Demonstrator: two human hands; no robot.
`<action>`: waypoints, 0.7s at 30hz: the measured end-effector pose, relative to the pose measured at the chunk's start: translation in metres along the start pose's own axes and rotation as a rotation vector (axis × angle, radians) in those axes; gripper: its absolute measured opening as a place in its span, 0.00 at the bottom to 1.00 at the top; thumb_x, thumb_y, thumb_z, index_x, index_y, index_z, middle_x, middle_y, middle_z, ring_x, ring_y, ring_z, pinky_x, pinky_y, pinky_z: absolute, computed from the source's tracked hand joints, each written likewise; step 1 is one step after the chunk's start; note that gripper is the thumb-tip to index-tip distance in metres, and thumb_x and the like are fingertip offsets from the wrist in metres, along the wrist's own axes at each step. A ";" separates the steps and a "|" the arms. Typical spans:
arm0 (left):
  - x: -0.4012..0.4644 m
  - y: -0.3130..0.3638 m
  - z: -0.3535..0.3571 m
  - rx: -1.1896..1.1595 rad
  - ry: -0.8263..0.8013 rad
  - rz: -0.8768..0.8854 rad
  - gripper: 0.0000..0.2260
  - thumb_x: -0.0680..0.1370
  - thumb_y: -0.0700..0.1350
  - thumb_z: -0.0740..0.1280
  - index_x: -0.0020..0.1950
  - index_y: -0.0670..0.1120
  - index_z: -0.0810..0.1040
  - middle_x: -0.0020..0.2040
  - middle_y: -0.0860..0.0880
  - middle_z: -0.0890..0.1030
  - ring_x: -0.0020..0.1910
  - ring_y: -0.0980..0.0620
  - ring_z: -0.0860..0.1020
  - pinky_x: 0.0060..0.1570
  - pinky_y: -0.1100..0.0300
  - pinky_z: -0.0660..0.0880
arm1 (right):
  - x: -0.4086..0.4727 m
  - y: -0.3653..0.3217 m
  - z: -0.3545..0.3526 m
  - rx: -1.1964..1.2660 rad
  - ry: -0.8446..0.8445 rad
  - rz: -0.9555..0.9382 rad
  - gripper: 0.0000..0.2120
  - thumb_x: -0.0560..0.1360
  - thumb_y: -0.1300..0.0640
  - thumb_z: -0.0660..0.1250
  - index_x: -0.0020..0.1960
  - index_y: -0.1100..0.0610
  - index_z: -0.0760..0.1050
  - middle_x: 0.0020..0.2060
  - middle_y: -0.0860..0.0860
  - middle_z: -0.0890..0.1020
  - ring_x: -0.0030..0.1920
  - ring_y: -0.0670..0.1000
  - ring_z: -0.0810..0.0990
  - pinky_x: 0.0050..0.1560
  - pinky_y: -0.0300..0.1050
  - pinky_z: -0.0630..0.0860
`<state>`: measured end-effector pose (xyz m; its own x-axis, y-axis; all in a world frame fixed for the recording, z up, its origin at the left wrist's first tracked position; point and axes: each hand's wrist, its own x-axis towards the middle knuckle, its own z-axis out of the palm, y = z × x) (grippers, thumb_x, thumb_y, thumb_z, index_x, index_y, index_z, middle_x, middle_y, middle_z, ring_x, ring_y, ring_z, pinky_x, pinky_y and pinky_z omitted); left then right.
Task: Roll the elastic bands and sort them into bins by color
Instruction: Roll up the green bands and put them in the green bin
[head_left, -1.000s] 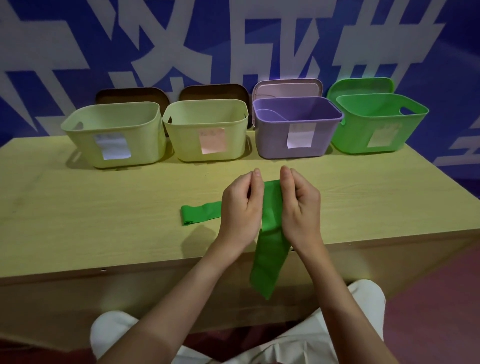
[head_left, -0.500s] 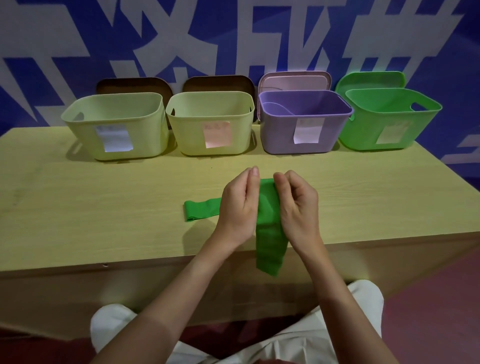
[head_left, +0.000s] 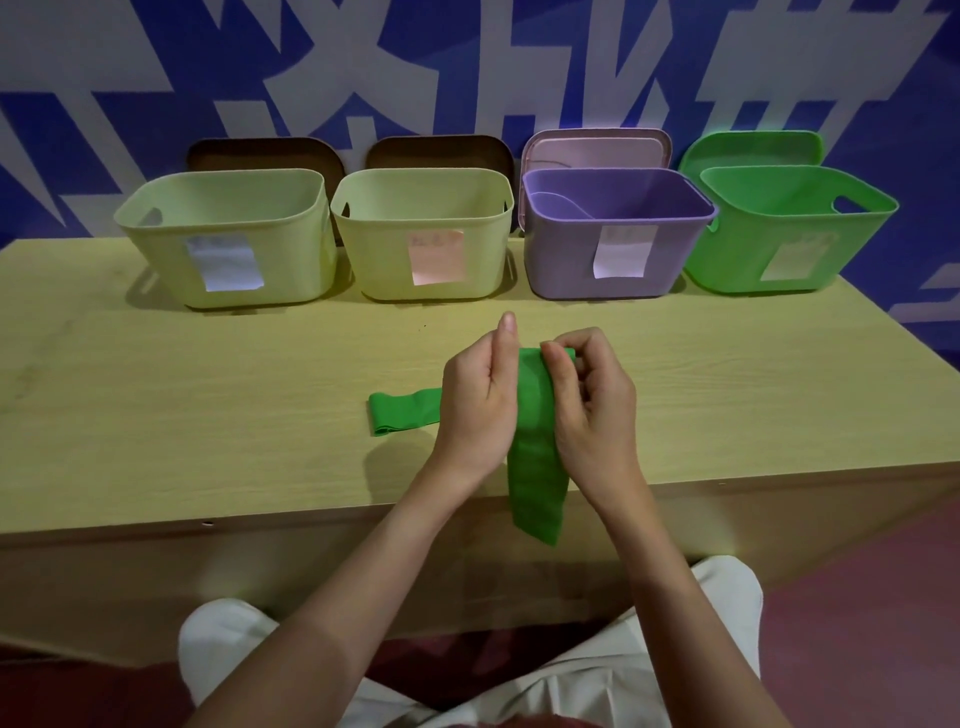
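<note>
Flat green elastic band (head_left: 535, 467) held between hands over near table edge; long axis toward body, tail hanging.
Left hand (head_left: 480, 410), right hand (head_left: 592, 415) pinch far end together; equally near.

Green band (head_left: 535, 457); purple bin (head_left: 613, 260); green bin (head_left: 769, 244).

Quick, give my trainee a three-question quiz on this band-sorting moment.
1. True or false: both hands, left hand and right hand, hold the green band.
2. How many bins stand at the back of the table?
3. Which bin matches the band: A purple bin, B green bin, C either yellow bin?

Key: 1 true; 2 four; 3 B.
</note>
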<state>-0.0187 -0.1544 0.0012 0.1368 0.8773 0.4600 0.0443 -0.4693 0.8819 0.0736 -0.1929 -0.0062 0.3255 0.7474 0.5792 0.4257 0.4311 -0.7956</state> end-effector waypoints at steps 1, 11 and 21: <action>0.000 0.000 0.000 0.020 -0.003 0.006 0.18 0.82 0.47 0.55 0.31 0.51 0.62 0.24 0.56 0.64 0.26 0.58 0.61 0.28 0.62 0.60 | -0.001 0.001 0.001 -0.024 0.012 -0.003 0.06 0.79 0.60 0.61 0.44 0.61 0.71 0.30 0.43 0.70 0.29 0.40 0.68 0.32 0.30 0.63; -0.007 -0.011 -0.003 0.185 -0.017 0.138 0.18 0.81 0.49 0.52 0.36 0.42 0.69 0.29 0.53 0.66 0.29 0.53 0.65 0.30 0.54 0.64 | -0.005 0.007 0.006 -0.054 0.059 0.037 0.13 0.79 0.52 0.60 0.39 0.59 0.70 0.28 0.45 0.69 0.29 0.43 0.66 0.31 0.33 0.62; -0.007 -0.005 0.001 -0.118 0.080 -0.135 0.21 0.83 0.42 0.57 0.29 0.49 0.61 0.22 0.57 0.63 0.25 0.61 0.61 0.27 0.66 0.60 | -0.012 -0.006 0.007 0.236 0.105 0.194 0.06 0.75 0.60 0.70 0.50 0.60 0.79 0.30 0.54 0.71 0.30 0.47 0.67 0.31 0.36 0.65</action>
<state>-0.0186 -0.1585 -0.0065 0.0579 0.9390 0.3390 -0.0599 -0.3357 0.9401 0.0616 -0.2009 -0.0093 0.4717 0.7766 0.4176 0.1432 0.3999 -0.9053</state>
